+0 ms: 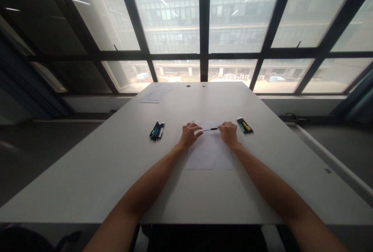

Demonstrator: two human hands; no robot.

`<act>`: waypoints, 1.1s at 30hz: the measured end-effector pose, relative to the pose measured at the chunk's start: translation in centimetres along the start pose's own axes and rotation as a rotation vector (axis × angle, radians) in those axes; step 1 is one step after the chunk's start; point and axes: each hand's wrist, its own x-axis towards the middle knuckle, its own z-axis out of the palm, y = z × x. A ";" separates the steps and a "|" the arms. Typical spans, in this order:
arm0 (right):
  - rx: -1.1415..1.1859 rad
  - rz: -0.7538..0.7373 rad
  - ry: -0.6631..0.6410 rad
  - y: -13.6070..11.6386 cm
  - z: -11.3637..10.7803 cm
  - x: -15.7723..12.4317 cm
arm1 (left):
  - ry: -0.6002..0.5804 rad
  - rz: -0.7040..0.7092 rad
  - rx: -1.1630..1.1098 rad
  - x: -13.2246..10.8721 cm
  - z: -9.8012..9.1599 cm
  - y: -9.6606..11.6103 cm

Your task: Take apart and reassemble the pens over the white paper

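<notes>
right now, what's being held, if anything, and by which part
A pen-like object: the right grip on the end beside its black section; the left grip at the thin end, contact unclear.

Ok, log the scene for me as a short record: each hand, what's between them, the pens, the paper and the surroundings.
left hand: fingertips at the thin end of a pen; too small to tell whether they grip it
right hand: pinching the other end
pen: slim, with a black section, spanning between the hands above the sheet
sheet: white, lying under the pen
left bunch of pens: beyond the left hand
right bunch of pens: beyond the right hand
papers: far left of the table
background: windows
</notes>
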 end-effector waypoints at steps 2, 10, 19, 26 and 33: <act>0.018 -0.018 -0.011 -0.3 -0.2 0.0 | -0.019 0.004 0.016 0.0 -0.1 0.1; 0.006 -0.029 -0.018 0.0 0.3 0.0 | -0.055 -0.020 0.032 -0.1 -0.1 -0.2; -0.083 0.126 -0.044 1.4 0.8 0.1 | -0.064 -0.049 0.099 0.0 0.0 -0.6; -0.077 0.120 -0.087 1.4 1.0 0.1 | -0.073 -0.068 0.098 -0.1 0.2 -0.8; -0.079 0.133 -0.084 1.4 1.0 0.1 | -0.049 -0.101 0.055 0.0 0.3 -0.8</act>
